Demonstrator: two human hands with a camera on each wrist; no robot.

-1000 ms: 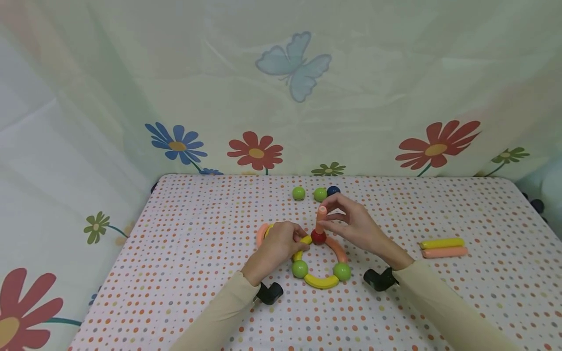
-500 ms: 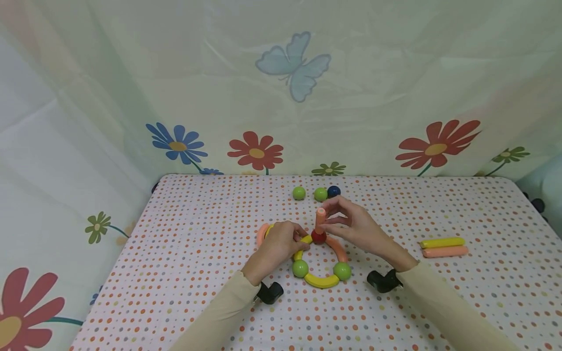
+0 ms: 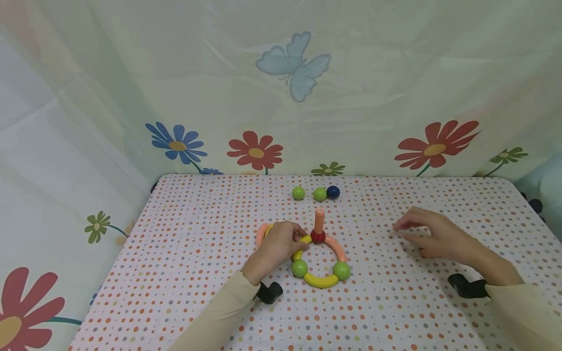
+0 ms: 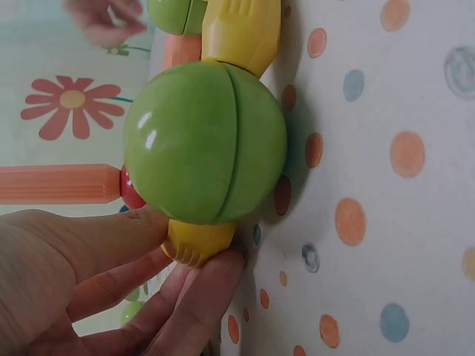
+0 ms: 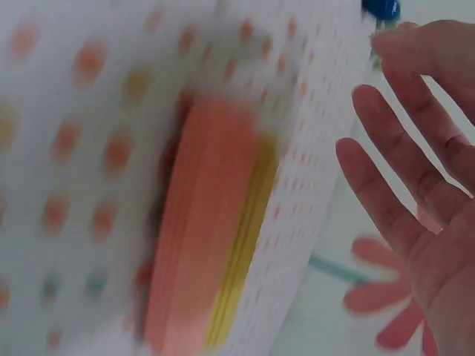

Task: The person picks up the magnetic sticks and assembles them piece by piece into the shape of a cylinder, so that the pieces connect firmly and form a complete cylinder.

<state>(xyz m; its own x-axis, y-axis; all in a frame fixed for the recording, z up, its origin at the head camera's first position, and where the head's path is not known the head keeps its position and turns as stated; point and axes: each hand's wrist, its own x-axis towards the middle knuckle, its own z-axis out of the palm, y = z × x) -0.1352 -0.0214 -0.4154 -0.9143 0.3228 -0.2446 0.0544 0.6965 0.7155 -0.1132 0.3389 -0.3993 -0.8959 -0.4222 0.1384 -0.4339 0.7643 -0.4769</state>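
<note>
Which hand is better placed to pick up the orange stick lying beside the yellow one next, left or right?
Probably the right hand: it holds nothing, and its wrist view shows the orange stick and yellow stick close by. The left hand pinches a yellow curved piece.

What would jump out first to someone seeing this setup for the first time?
Probably the orange stick standing upright on the red ball, at the far side of a ring of curved pieces and balls. Next, the left hand grips the ring's left yellow piece, while the right hand hovers off to the right. Behind, a big pale-blue butterfly decorates the backdrop.
</note>
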